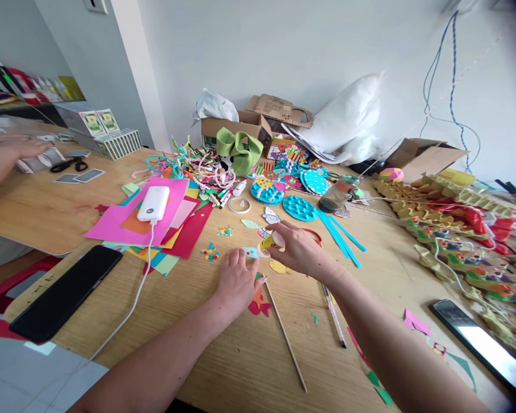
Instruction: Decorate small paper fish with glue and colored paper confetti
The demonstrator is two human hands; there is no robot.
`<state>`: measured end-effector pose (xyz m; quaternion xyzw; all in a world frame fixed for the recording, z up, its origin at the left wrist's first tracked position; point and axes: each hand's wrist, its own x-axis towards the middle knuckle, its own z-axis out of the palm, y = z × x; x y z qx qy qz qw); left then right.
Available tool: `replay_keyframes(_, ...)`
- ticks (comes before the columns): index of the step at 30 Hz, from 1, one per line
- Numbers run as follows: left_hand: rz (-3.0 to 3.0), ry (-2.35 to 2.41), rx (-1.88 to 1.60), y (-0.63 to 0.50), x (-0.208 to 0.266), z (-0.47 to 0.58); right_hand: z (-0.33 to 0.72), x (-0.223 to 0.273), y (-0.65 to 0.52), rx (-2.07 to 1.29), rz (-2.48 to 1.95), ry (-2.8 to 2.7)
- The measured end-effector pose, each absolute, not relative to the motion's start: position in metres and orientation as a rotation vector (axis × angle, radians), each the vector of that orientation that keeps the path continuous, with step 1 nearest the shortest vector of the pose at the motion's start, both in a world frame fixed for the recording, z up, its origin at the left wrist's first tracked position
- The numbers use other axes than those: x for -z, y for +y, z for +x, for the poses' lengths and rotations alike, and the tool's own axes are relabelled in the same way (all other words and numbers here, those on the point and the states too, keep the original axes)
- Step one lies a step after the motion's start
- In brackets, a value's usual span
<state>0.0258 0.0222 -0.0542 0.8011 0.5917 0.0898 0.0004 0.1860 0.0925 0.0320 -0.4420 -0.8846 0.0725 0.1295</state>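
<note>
My right hand (298, 246) is closed around a yellow glue stick (270, 243), tilted down toward a small light-blue paper fish (250, 252) with coloured dots. My left hand (237, 280) lies flat on the table with fingers stretched out, fingertips at the fish's edge. A yellow paper fish (279, 267) lies just below the glue stick. Red and orange paper cut-outs (260, 306) are partly covered by my left hand. A thin wooden stick (286, 335) points toward my thumb. Small paper dots (209, 252) sit in piles left of my hands.
A white power bank (153, 203) with a cable rests on coloured paper sheets (198, 229). Phones (66, 292) lie at both sides. Blue scalloped discs (300, 208), pipe cleaners and boxes stand behind. A pen (334, 318) lies beside my right forearm. Another person's hand (17, 148) is at far left.
</note>
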Motion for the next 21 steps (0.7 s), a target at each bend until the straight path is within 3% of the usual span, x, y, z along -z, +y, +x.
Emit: replay_keyframes(21,2.498,1.846,-0.262,0.022,0.051,0.026,0.174,-0.034,0.1,-0.191,-1.367,-2.532)
